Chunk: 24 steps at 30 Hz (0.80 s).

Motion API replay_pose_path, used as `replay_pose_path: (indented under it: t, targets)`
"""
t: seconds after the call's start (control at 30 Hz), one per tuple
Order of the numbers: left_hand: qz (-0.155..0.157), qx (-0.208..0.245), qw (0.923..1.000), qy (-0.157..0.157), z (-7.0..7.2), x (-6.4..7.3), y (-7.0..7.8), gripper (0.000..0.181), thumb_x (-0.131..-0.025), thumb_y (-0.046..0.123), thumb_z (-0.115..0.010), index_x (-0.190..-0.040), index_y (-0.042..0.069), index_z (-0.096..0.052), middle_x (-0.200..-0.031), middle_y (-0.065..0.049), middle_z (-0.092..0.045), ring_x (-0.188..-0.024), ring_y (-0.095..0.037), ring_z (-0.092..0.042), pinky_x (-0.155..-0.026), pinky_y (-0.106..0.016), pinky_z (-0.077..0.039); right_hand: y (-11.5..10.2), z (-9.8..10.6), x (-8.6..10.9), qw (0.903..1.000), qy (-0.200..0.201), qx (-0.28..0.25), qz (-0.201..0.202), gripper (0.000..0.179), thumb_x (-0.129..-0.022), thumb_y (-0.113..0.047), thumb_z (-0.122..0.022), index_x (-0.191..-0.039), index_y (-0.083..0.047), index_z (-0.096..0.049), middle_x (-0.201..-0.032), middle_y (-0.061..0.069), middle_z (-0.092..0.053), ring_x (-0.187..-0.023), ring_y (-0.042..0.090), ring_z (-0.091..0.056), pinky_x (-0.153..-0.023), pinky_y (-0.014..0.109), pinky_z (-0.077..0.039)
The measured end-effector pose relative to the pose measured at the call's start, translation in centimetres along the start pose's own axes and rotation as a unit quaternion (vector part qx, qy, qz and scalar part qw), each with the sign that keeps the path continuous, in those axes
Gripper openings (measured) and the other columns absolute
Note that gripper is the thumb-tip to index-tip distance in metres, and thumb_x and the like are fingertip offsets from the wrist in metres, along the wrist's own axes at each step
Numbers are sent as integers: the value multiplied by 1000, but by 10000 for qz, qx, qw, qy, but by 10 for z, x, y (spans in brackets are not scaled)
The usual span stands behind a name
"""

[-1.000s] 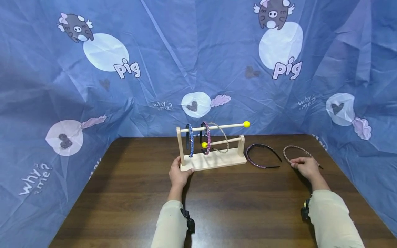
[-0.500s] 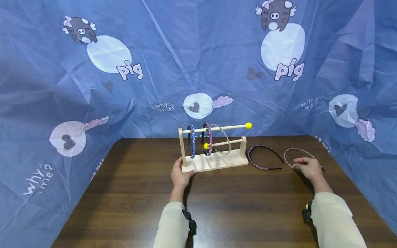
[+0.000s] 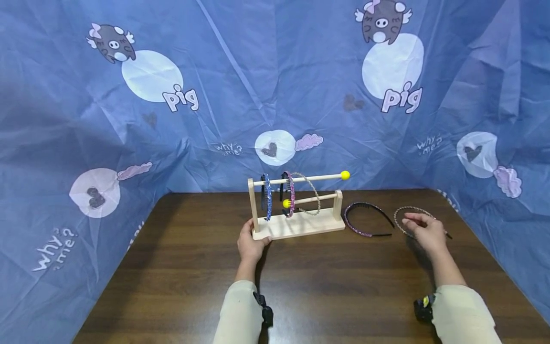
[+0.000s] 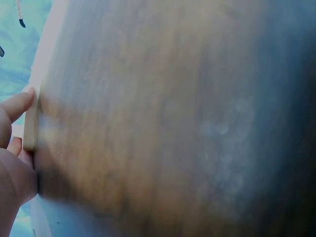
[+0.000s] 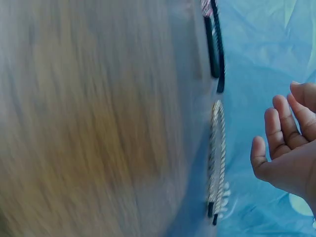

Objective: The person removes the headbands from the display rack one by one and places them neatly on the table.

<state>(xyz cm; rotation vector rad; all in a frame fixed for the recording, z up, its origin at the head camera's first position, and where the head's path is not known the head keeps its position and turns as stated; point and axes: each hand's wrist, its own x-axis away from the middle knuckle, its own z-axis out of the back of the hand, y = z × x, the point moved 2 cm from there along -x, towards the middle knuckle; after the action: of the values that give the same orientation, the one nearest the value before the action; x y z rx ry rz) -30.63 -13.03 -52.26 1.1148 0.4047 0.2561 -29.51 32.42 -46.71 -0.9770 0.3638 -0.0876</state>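
Observation:
My left hand (image 3: 251, 242) grips the left end of a wooden headband stand (image 3: 301, 227), thumb on the front of its base. On the stand's upper rod hang a blue glittery headband (image 3: 269, 197), a pink glittery headband (image 3: 292, 193) and a braided beige headband (image 3: 316, 193). My right hand (image 3: 427, 233) is raised over a second braided headband (image 3: 396, 215) lying on the table at the right. In the right wrist view its relaxed fingers (image 5: 274, 129) hold nothing, and the braided headband (image 5: 212, 163) lies apart from them.
A pink-and-black headband (image 3: 347, 222) lies between the stand and the braided one. Yellow balls cap the rods, the upper ball (image 3: 345, 175) pointing right. A blue printed cloth (image 3: 223, 95) hangs behind and beside the brown table (image 3: 326, 286).
My right hand has let go of the braided headband and lifted a little above it; the headband stays on the table. My left hand keeps its grip on the stand. The head view has shifted slightly.

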Motion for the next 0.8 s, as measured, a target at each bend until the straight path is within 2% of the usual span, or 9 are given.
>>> replay_pose_path:
  t: [0.13,0.27,0.43,0.6,0.7,0.8]
  targets:
    - [-3,2,10000,-15,0,-1,0,73,-58,2,-85,-124,6,-55,-114,-15,-62,-106,-32,-54,-94,-43,-37,-11,-8,7,9985,-130,-536,-5,39,-89,-18,-63,-114,11,-58,-80,-22,-58,-75,-5,-50,-61,13,-41]
    - [-34,29,10000,-5,0,-1,0,73,-58,2,-85,-124,6,-55,-114,-15,-62,-106,-32,-53,-94,-43,-37,-19,-17,10,9936,-348,-1070,81,42,-88,-19,-64,-117,10,-55,-84,-19,-62,-78,-4,-54,-64,13,-44]
    - [18,-58,10000,-31,-1,1,0,74,-58,3,-85,-125,6,-55,-115,-15,-61,-107,-33,-53,-95,-44,-36,-27,-25,13,9889,-758,-1268,174,43,-88,-23,-65,-120,4,-55,-91,-15,-62,-83,-1,-56,-69,13,-45]
    - [16,-57,10000,-41,-1,2,0,73,-58,3,-84,-125,5,-55,-116,-16,-60,-107,-33,-53,-95,-43,-37,-36,-33,17,9846,-1072,-1342,337,46,-88,-21,-65,-123,6,-52,-93,-12,-63,-84,1,-58,-70,15,-45]
    - [-10,-15,10000,-18,0,2,0,72,-58,2,-84,-124,5,-55,-116,-16,-60,-107,-32,-53,-95,-43,-37,-51,-37,22,9817,-1207,-1393,472,45,-89,-14,-63,-124,9,-49,-99,6,-65,-83,1,-58,-70,15,-46]
    - [-21,-17,10000,-25,1,1,0,72,-58,2,-85,-124,5,-55,-115,-15,-61,-107,-32,-53,-95,-42,-37,-62,-42,25,9791,-1291,-1446,621,42,-88,-6,-62,-123,12,-48,-104,24,-62,-83,1,-58,-70,15,-45]
